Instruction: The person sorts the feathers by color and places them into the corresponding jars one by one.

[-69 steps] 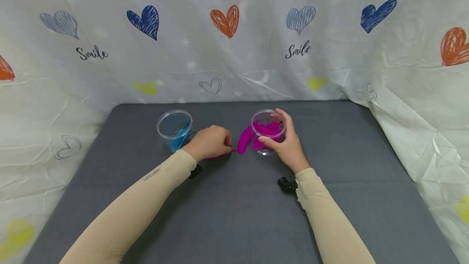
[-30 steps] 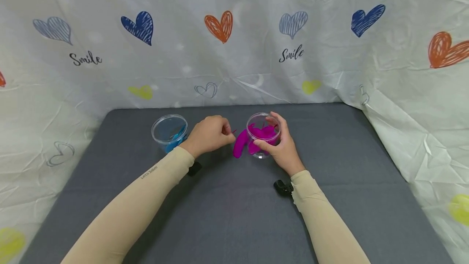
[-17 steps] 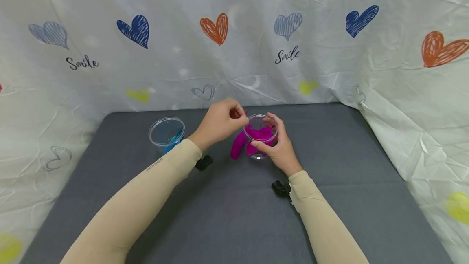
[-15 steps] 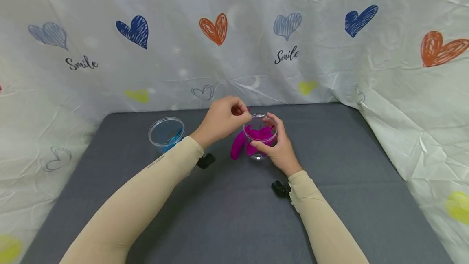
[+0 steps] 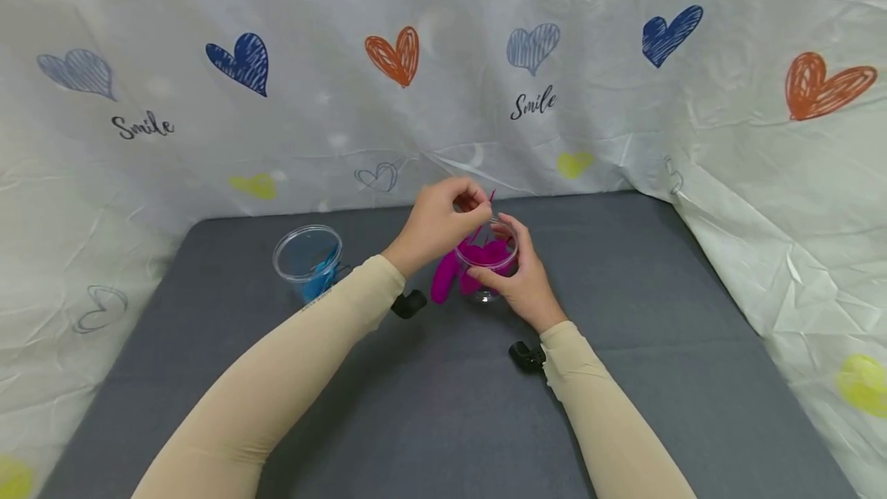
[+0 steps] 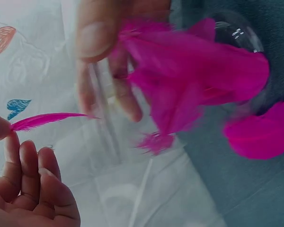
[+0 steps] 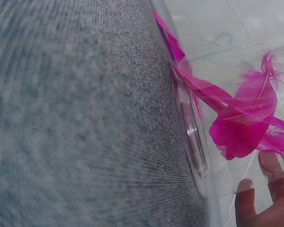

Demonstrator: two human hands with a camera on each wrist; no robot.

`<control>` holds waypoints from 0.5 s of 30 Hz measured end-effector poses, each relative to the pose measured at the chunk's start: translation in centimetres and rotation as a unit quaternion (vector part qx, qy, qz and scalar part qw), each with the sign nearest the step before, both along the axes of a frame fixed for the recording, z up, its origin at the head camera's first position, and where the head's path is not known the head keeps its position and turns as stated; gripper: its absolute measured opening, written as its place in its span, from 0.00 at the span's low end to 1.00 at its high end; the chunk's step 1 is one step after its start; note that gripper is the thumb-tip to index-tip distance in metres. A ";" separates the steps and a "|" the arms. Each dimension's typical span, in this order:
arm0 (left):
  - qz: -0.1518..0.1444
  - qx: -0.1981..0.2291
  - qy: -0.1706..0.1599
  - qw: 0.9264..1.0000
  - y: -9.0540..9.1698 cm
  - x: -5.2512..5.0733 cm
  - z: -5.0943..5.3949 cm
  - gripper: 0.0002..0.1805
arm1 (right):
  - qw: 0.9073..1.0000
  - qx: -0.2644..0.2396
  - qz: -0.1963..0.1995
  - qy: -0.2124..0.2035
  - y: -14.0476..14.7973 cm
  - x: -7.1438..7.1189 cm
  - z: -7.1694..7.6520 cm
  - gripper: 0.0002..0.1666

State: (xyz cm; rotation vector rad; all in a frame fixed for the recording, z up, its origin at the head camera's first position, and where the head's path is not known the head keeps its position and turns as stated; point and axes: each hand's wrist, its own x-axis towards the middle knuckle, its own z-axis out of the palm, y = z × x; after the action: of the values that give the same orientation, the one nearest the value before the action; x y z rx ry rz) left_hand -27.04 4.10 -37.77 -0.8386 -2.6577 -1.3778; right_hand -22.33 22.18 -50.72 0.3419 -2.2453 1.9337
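Note:
My left hand (image 5: 438, 223) pinches a slim magenta feather (image 6: 47, 120) between thumb and forefinger, its tip pointing at the rim of a clear plastic cup (image 5: 487, 297). In the left wrist view the other fingers of that hand (image 6: 35, 189) are loosely curled. My right hand (image 5: 525, 283) grips this cup from its right side, thumb in front and fingers behind. Several magenta feathers (image 7: 244, 135) lie bunched inside the cup. Another magenta feather (image 5: 443, 280) rests on the table against the cup's left side.
A second clear cup (image 5: 277, 262) with blue feathers (image 5: 319, 282) stands at the left, close to my left forearm. A dark grey cloth (image 5: 443, 406) covers the table. Behind it hangs a white curtain (image 5: 450, 114) printed with hearts.
My left hand has risen from the table left of the magenta cup and moved right, up to its rim, carrying the pinched feather. My right hand keeps its grip on the cup.

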 end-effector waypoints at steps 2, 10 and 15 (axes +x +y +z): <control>-0.002 0.002 -0.005 1.000 0.1 -0.1 -0.5 0.04 | 1.000 0.001 0.001 -0.002 0.1 0.0 0.1 0.56; 0.012 -0.013 0.006 1.000 -0.7 0.0 -2.4 0.05 | 1.000 -0.004 0.005 -0.004 -0.2 0.2 0.0 0.55; 0.030 -0.028 0.023 0.999 -0.9 -0.4 -2.7 0.05 | 1.000 -0.001 -0.001 0.004 0.0 -0.1 0.2 0.55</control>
State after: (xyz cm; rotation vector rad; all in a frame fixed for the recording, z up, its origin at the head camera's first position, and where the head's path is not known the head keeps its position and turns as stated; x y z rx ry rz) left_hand -27.39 3.17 -40.48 -0.7796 -2.6739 -1.2620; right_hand -22.41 22.18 -50.53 0.3466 -2.2393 1.9298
